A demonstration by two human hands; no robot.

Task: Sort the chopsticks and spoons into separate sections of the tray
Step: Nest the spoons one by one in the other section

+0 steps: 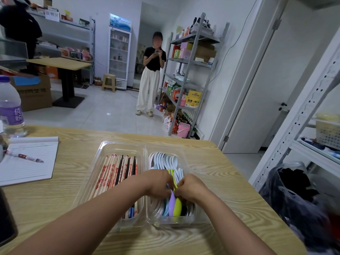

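You are tidying the right section of the clear plastic two-section tray near the bench's front edge: your left hand and right hand both pinch the coloured plastic spoons. The wooden chopsticks already fill the left section. Next, I judge, lay them flat, then let go.

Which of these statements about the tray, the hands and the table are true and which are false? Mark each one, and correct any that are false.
1. The chopsticks lie in the tray's left section. True.
2. Both hands are over the chopstick section. False: the left hand and the right hand are over the right section, among the spoons.
3. A pen lies on the notepad. True.
4. The tray is opaque black. False: it is clear plastic.
5. All the spoons are white. False: a purple spoon and a yellow-green spoon lie among them.
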